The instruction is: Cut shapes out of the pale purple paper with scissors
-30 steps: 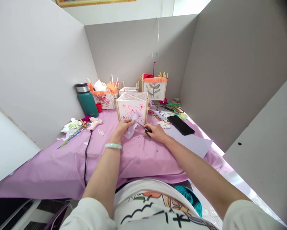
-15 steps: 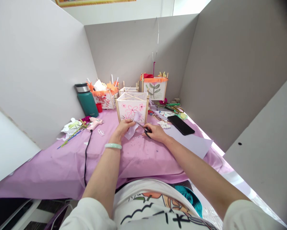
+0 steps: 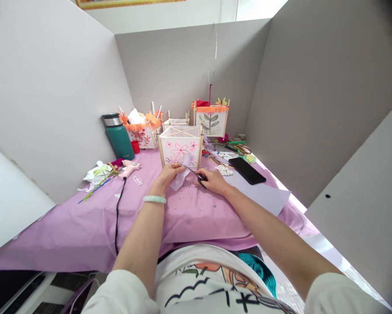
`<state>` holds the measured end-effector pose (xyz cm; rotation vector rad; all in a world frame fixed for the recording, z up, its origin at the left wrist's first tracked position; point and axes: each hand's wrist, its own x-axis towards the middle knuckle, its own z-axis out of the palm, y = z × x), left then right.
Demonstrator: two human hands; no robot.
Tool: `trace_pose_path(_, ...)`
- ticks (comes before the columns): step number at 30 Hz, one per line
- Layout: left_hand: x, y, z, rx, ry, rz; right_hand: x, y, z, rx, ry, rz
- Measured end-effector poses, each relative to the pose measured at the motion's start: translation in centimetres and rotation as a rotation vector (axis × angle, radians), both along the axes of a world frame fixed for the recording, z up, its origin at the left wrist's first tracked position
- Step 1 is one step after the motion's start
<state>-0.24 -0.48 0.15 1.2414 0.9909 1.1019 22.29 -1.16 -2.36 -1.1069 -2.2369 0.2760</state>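
Observation:
My left hand [image 3: 169,176] pinches a strip of pale lilac paper [image 3: 180,180], which hangs below the fingers. Black-handled scissors [image 3: 201,178] are gripped in my right hand [image 3: 214,181], their blades pointing left at the paper. Whether the blades are parted is too small to tell. Just behind both hands stands a white lantern [image 3: 180,150] with a wooden stick frame and pink flowers drawn on its front panel. Small dark scraps dot the pink cloth [image 3: 196,218] beneath the hands.
Left are a teal bottle [image 3: 119,139], a red cup [image 3: 135,147] and a pink glue gun [image 3: 129,168] with its black cord. To the right, a black phone [image 3: 247,170] lies by a white sheet [image 3: 271,196]. Fringed lanterns [image 3: 212,123] stand behind; grey panels enclose the table.

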Motion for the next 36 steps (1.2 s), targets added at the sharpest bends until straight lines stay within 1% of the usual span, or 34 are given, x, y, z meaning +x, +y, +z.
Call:
trace_pose_path(7, -0.07, 0.22, -0.21, -0.001, 0.003, 0.014, -0.03, -0.12, 0.21, -0.003, -0.019, -0.015)
trace_pose_path(16, 0.03, 0.26, -0.14, -0.011, -0.053, 0.021, -0.01, -0.05, 0.1, 0.011, -0.017, -0.024)
trace_pose_path(23, -0.09, 0.45, -0.35, -0.006, -0.032, 0.015, -0.08, -0.03, 0.02, -0.004, -0.012, -0.033)
trace_pose_path(36, -0.11, 0.35, -0.44, -0.027, -0.028, -0.024, -0.06, -0.13, 0.02, -0.004, 0.004, -0.01)
